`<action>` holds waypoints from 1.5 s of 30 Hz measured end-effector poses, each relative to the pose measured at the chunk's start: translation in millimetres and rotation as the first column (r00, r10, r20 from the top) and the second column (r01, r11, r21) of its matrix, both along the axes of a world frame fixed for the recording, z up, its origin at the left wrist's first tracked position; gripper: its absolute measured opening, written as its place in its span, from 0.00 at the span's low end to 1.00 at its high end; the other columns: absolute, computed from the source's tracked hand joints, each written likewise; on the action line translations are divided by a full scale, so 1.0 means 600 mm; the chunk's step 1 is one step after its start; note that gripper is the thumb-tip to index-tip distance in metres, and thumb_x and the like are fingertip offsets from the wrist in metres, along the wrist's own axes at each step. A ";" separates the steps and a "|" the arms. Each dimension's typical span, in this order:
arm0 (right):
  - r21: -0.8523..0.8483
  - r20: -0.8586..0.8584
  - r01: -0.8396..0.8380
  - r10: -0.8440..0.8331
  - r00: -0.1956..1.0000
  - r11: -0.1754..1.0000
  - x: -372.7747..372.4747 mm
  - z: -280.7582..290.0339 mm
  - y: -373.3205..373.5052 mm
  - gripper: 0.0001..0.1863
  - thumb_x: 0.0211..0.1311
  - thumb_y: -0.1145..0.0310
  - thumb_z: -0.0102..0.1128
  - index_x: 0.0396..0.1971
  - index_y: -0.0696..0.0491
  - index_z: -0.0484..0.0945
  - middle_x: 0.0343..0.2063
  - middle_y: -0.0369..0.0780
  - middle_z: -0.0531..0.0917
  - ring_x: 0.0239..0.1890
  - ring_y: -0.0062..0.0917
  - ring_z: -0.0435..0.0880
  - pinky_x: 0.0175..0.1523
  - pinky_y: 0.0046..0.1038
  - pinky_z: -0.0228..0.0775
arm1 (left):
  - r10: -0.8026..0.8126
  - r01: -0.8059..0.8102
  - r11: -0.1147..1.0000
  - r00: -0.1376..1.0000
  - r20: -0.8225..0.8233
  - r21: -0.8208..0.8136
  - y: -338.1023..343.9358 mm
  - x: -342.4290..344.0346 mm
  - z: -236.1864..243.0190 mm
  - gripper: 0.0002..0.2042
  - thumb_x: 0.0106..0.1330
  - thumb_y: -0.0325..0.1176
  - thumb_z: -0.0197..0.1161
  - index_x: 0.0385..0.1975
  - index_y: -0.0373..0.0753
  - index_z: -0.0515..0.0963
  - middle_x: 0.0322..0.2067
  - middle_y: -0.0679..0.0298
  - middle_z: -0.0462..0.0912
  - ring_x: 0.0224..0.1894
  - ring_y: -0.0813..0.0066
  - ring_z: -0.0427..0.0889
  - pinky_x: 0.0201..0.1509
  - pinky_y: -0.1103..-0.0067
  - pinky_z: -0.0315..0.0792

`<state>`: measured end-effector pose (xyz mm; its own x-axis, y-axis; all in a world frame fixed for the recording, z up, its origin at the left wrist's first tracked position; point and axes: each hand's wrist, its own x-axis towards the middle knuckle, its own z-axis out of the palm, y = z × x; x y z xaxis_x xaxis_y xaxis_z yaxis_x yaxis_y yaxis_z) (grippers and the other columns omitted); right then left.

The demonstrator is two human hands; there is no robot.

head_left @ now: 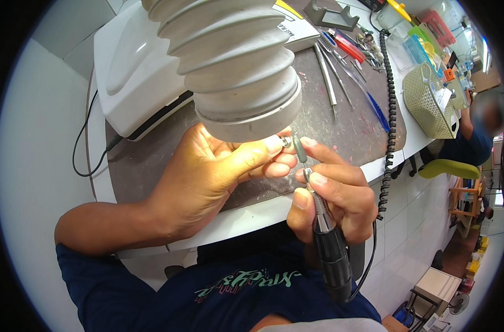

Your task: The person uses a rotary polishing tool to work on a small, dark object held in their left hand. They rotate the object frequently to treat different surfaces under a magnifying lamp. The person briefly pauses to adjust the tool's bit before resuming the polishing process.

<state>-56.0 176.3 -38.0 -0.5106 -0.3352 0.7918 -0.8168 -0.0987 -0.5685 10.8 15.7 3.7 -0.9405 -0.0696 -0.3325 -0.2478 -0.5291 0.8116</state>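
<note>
My left hand [207, 171] pinches a small silvery metal piece [286, 141] between thumb and fingers, just below the mouth of a white ribbed suction hose [235, 72]. The fingers cover much of the piece. In my right hand [346, 193] is a black and silver rotary handpiece [331, 249], held like a pen and tilted up to the left. At its tip sits a green grinding stone [299, 148], right beside the metal piece; whether they touch I cannot tell. A cord runs from the handpiece's lower end.
A white machine [136, 61] stands at the left on the dark bench mat [147, 171]. Slim hand tools [326, 74], a blue brush-like tool [378, 113] and a coiled black cord [391, 94] lie at the right. Beyond are a woven basket [426, 102] and another person [473, 130].
</note>
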 end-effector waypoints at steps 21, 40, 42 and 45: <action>0.079 -0.010 -0.018 0.018 1.000 0.997 0.002 0.006 0.002 0.12 0.50 0.76 0.68 0.33 0.56 0.75 0.27 0.43 0.82 0.40 0.42 0.86 0.44 0.36 0.82 | -0.017 0.022 0.994 0.999 -0.041 0.108 -0.004 0.001 -0.004 0.14 0.67 0.28 0.57 0.50 0.30 0.71 0.39 0.59 0.78 0.36 0.79 0.75 0.44 0.84 0.72; 0.044 -0.014 0.024 -0.023 1.000 0.999 0.005 0.003 0.001 0.13 0.50 0.78 0.67 0.35 0.55 0.73 0.27 0.43 0.81 0.39 0.43 0.86 0.45 0.39 0.82 | -0.026 0.026 1.000 1.000 -0.008 0.016 -0.003 0.001 0.005 0.10 0.67 0.27 0.58 0.45 0.31 0.72 0.38 0.57 0.78 0.39 0.75 0.80 0.45 0.81 0.76; 0.044 -0.011 0.025 -0.024 1.000 0.999 0.005 0.004 0.001 0.13 0.50 0.78 0.67 0.35 0.55 0.73 0.27 0.43 0.81 0.39 0.43 0.86 0.45 0.40 0.82 | -0.020 0.020 1.000 1.000 0.010 0.003 -0.002 0.001 0.008 0.10 0.67 0.27 0.58 0.45 0.31 0.72 0.38 0.57 0.78 0.39 0.75 0.80 0.45 0.81 0.76; 0.034 -0.012 0.019 -0.019 1.000 0.999 0.005 0.002 0.001 0.13 0.50 0.78 0.67 0.35 0.55 0.73 0.27 0.42 0.81 0.39 0.43 0.86 0.45 0.40 0.82 | -0.034 0.033 0.998 0.999 0.003 0.044 -0.004 0.001 0.008 0.10 0.66 0.27 0.59 0.44 0.32 0.73 0.39 0.58 0.79 0.40 0.76 0.80 0.46 0.81 0.75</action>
<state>-53.2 176.8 -36.6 -0.5075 -0.3526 0.7862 -0.8252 -0.0638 -0.5612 11.6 13.5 8.3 -0.9408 -0.0233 -0.3381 -0.2690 -0.5554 0.7868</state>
